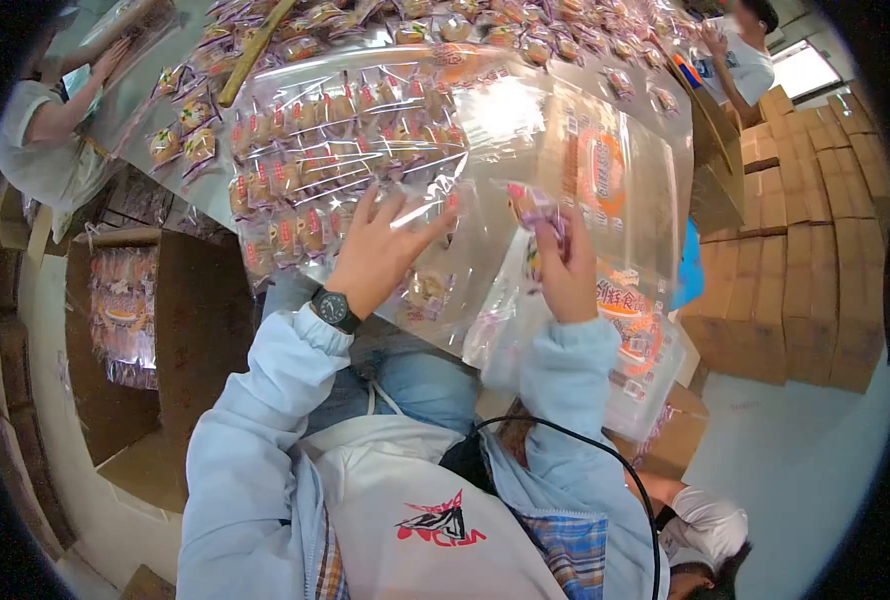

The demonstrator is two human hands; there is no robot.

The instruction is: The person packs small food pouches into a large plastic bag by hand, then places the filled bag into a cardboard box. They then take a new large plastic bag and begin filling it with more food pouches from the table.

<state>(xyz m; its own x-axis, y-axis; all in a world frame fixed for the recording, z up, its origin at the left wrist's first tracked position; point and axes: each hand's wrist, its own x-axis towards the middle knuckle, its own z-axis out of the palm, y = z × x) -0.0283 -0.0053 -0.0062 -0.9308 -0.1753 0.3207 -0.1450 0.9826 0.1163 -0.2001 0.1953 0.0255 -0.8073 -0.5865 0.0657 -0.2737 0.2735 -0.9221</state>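
A large clear plastic bag lies before me, with rows of small individually wrapped pastries inside it. My left hand, a black watch on the wrist, rests on the bag near its front edge with the fingers spread. Between the thumb and fingers of my right hand is a wrapped pastry in purple-and-clear film, held up to the right of the rows. Close to my left hand, a loose-looking wrapped pastry shows through the film. Flat printed plastic bags with orange lettering lie beside my right hand.
Many wrapped pastries cover the far side of the table, near a wooden stick. An opened carton with a filled bag stands at left. Cartons are stacked at right. Other people are at left, upper right and lower right.
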